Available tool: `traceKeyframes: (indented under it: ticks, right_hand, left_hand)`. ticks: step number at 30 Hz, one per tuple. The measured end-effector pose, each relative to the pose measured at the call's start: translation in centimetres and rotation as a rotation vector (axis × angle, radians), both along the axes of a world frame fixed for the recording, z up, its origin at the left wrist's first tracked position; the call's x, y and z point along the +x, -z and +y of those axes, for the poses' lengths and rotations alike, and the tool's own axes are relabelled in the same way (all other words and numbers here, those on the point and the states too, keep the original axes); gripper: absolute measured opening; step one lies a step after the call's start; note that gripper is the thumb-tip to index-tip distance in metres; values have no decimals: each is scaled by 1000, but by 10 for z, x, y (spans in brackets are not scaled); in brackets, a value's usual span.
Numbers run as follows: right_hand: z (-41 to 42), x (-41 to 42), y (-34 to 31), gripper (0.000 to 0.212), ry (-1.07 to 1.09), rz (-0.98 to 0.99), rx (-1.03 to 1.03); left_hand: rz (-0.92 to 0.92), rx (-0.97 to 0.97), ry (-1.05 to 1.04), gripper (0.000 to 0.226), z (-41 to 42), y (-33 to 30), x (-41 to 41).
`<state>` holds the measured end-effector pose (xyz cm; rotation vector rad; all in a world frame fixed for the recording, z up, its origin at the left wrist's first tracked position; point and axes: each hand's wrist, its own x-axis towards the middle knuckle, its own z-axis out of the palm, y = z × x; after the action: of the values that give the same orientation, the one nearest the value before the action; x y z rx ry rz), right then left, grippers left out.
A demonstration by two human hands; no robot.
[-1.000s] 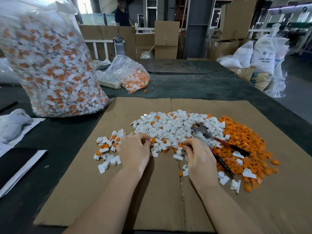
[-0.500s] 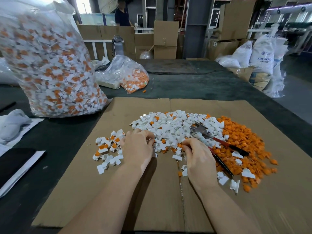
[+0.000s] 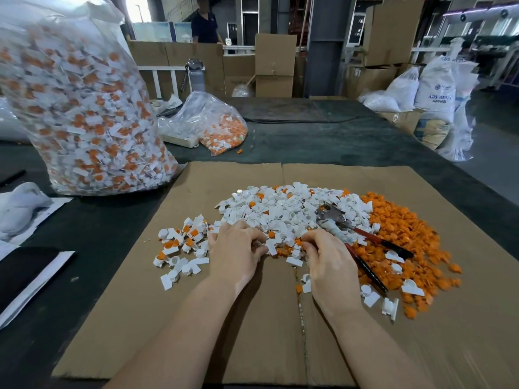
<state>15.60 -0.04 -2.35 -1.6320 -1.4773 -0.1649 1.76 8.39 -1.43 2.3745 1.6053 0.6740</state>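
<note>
Picking small plastic bits on flat brown cardboard sheet (image 3: 252, 327), mid table.

Pinching small white plastic piece (image 3: 271, 247) w/ L hand (image 3: 236, 249), right at near edge of big pile of white plastic pieces (image 3: 280, 211). R hand (image 3: 330, 265) fingers curled down into same edge, just beside; can't tell if gripping anything. Red-and-black-handled metal pliers (image 3: 354, 230) just R of it, btw white pile and heap of orange plastic caps (image 3: 407, 234). Loose bunch of white-and-orange pieces (image 3: 182, 248) just L of L hand. Bare cardboard from hands to front edge: room for arms.
</note>
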Motion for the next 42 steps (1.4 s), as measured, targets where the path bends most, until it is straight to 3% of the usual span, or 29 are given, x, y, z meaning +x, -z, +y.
traceKeyframes:
  ticks: [7, 10, 14, 21, 25, 33, 38, 42]
  right_hand:
    - [-1, 0, -1, 8, 2, -25, 5]
    - [0, 0, -1, 11, 19, -13, 14]
    - [1, 0, -1, 18, 46, 7, 37]
    - [0, 1, -2, 15, 63, 98, 11]
    - [-1, 0, -3, 14, 45, 41, 45]
    - [-1, 0, -2, 13, 45, 58, 49]
    - [-3, 0, -3, 1, 16, 140, 32]
    - [-2, 0, -2, 7, 10, 108, 9]
  left_hand:
    - [-378, -44, 156, 18, -13, -9, 13]
    - [-395, -101, 226, 28, -22, -5, 24]
    - [-517, -212, 175, 9, -28, 4, 31]
    - [-675, -299, 106, 14, -30, 6, 31]
    - [-716, -314, 116, 11, -31, 6, 28]
    - [-726, -303, 122, 31, -31, 8, 27]
    - [-767, -314, 86, 21, -29, 10, 27]
    - [-863, -375, 84, 16, -28, 10, 26]
